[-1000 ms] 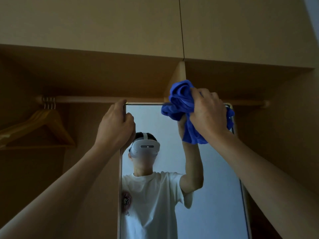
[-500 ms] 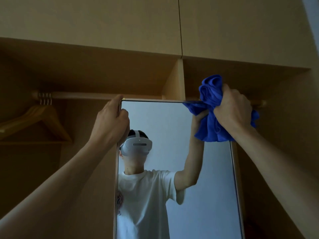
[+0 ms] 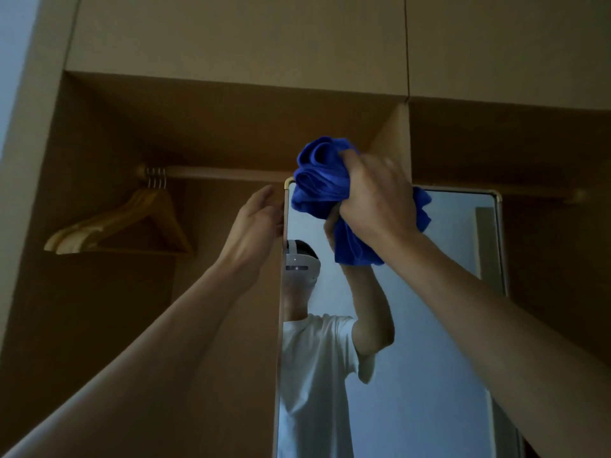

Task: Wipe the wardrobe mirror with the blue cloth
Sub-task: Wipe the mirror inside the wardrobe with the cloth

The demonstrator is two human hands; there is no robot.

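The tall wardrobe mirror (image 3: 429, 325) has a thin gold frame and reflects a person in a white T-shirt. My right hand (image 3: 377, 196) grips the bunched blue cloth (image 3: 322, 180) and presses it against the mirror's top left corner. The cloth hangs down over the upper glass and hides the corner behind it. My left hand (image 3: 254, 226) is at the mirror's left edge just below that corner. Its fingers curl around the frame and one finger points upward.
Several wooden hangers (image 3: 122, 223) hang at the left end of a wooden rail (image 3: 215, 173) inside the open wardrobe. A vertical divider panel (image 3: 393, 143) stands just behind the mirror's top. Closed cabinet doors (image 3: 231, 38) run above.
My right hand swept the cloth from the mirror's top right corner leftward to the top left corner. My left hand slid slightly down the left edge and loosened.
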